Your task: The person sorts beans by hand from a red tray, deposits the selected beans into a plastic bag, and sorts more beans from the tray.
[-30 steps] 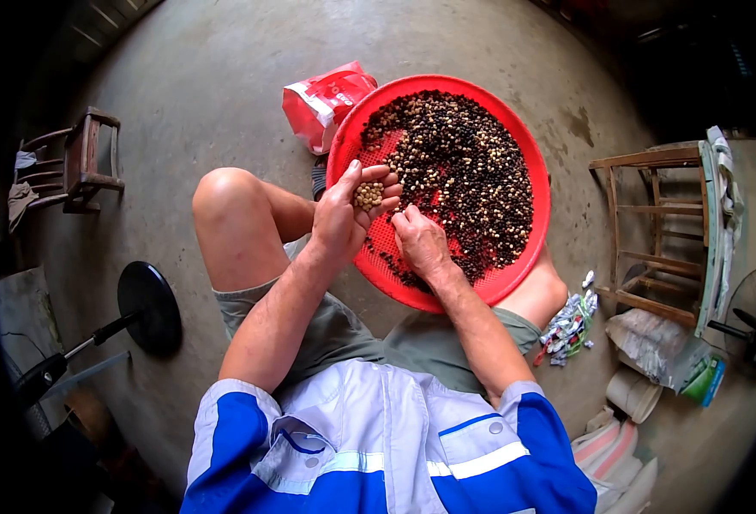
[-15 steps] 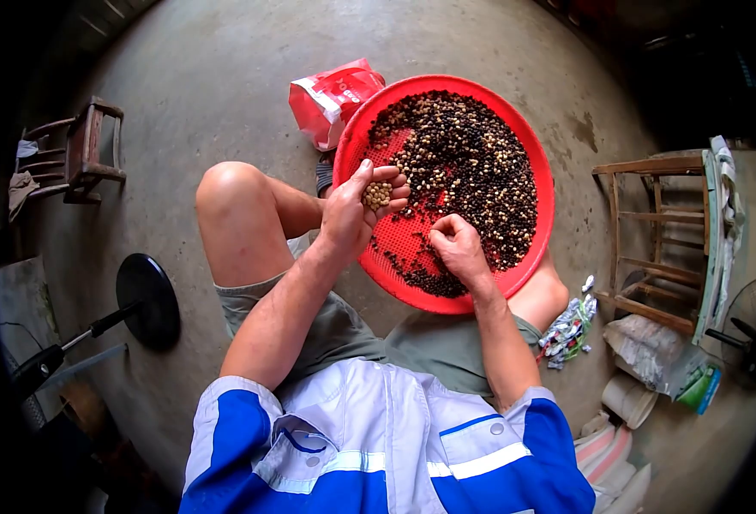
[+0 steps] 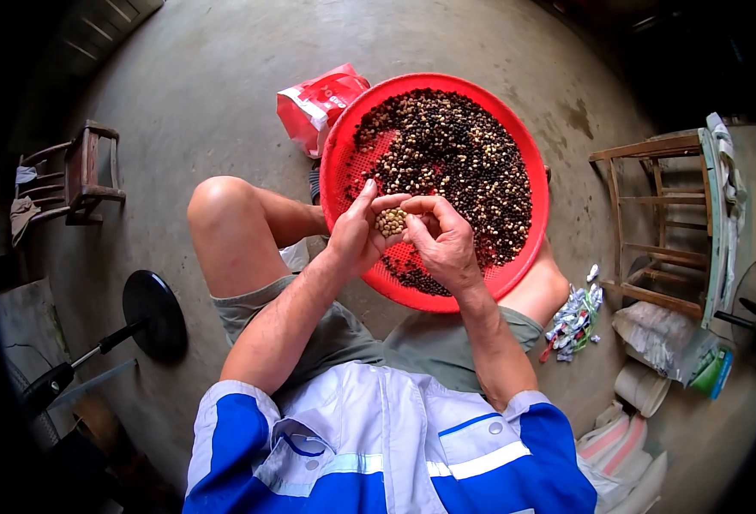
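Tray [image 3: 421, 300]: red; held mixed beans [image 3: 464, 163], mostly toward its far and right sides. Left hand [image 3: 363, 233]: cupped open over the tray's near left, palm bearing pale beans [image 3: 390, 222], no long axis. Right hand [image 3: 447, 244]: fingers curled, nearer the tray's right rim; pale beans lay tray-left of that grip. Whether it pinched any, I could not tell.

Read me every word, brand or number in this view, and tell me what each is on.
No text can be read with certainty.
Red bag: pale lettering on its side, slanted and too blurred to quote.
Green-and-blue packet: any print is too small to read.
I can make out no other lettering.
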### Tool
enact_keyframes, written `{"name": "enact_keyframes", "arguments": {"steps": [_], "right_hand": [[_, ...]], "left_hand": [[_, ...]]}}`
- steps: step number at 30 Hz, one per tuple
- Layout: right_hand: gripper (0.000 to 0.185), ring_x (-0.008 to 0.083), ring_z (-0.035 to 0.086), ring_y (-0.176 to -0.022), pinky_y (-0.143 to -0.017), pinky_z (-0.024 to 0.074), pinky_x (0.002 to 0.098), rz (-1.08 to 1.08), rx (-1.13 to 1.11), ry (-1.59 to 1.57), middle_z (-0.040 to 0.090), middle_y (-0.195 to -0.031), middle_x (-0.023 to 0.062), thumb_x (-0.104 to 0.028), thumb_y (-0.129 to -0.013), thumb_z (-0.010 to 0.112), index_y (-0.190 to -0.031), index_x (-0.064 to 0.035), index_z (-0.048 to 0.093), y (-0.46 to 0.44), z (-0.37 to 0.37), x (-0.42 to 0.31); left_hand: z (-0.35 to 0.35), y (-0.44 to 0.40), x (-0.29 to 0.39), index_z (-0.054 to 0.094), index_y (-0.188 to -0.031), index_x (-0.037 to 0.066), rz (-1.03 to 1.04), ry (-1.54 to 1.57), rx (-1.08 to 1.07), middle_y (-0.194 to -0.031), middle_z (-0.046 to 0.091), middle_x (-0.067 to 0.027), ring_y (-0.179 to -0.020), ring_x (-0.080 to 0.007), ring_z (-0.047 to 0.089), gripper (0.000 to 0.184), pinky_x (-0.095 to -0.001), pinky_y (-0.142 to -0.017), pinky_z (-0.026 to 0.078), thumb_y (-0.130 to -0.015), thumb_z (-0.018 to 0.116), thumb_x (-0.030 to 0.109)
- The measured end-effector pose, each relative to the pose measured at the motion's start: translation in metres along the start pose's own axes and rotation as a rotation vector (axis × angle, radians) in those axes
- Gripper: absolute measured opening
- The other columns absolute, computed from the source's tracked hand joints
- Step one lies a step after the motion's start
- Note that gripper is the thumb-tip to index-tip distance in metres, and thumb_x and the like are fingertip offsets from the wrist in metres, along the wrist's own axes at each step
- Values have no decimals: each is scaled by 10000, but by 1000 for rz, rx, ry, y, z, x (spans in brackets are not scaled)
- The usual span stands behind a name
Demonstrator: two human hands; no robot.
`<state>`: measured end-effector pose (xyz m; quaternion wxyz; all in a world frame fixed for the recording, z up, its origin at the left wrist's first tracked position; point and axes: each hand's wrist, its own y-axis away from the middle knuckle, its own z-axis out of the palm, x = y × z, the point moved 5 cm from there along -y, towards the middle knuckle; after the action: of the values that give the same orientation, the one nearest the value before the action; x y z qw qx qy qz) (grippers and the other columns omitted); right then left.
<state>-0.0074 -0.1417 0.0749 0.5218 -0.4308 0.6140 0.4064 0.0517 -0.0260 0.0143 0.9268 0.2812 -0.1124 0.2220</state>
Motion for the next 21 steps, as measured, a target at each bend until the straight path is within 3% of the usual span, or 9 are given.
{"name": "enact_keyframes", "arguments": {"steps": [4, 6, 8, 9, 12, 14, 19, 21], "right_hand": [[76, 130, 685, -757, -644, 565, 267, -41, 138, -36, 646, -911, 66, 12, -952, 585, -1008, 2, 634, -4, -3, -9], [77, 152, 684, -761, -650, 560, 304, 31, 141, 170, 658, -910, 87, -15, -947, 595, -1009, 1, 637, -7, -16, 20], [101, 187, 681, -763, -663, 556, 342, -49, 158, 427, 665, -914, 109, -35, -924, 617, -1015, 0, 642, -9, -22, 33], [150, 248, 677, -856, -764, 563, 380, -19, 142, 553, 667, -971, 136, -27, -890, 611, -1030, 11, 647, -12, -23, 45], [206, 310, 649, -983, -870, 546, 426, -305, 147, 813, 652, -1079, 175, -10, -862, 585, -1053, 29, 651, -22, -17, 54], [329, 364, 562, -1177, -1013, 478, 461, -292, 101, 893, 596, -1252, 205, -9, -854, 568, -1173, 21, 643, -37, -12, 64], [500, 401, 396, -1356, -1095, 348, 566, -221, 52, 1130, 432, -1487, 170, -69, -882, 570, -1376, -146, 562, -75, 6, 75], [489, 422, 356, -1392, -1095, 325, 624, -167, -27, 1123, 404, -1519, 167, -86, -901, 551, -1387, -144, 553, -73, 19, 84]], "left_hand": [[-1, 2, 12, 594, -1237, -50, 81, 12, 47, -1160, 675, -170, -1034, -263, 679, 628, -381, -950, 568, -1079, 333, 498], [-6, 2, 24, 605, -1227, -44, 149, 31, 151, -1150, 683, -177, -1044, -274, 683, 583, -398, -952, 570, -1086, 346, 459], [-3, 5, 39, 607, -1228, -43, 252, 54, 134, -1157, 685, -183, -1050, -275, 683, 577, -404, -950, 571, -1088, 343, 451], [-2, 6, 46, 609, -1228, -45, 294, 74, 125, -1156, 687, -186, -1051, -277, 683, 578, -405, -951, 569, -1089, 339, 447], [-6, 10, 60, 594, -1268, -45, 359, 88, 97, -1200, 676, -188, -1103, -283, 667, 569, -397, -1010, 538, -1086, 351, 437], [-7, 12, 61, 591, -1273, -46, 369, 87, 110, -1209, 673, -190, -1109, -285, 664, 568, -398, -1016, 533, -1086, 354, 436], [-7, 10, 60, 589, -1278, -46, 353, 67, 114, -1223, 668, -192, -1121, -285, 657, 567, -398, -1020, 528, -1084, 362, 437], [-7, 9, 60, 590, -1277, -45, 354, 65, 119, -1223, 669, -190, -1125, -284, 655, 568, -398, -1020, 526, -1083, 363, 438]]}}
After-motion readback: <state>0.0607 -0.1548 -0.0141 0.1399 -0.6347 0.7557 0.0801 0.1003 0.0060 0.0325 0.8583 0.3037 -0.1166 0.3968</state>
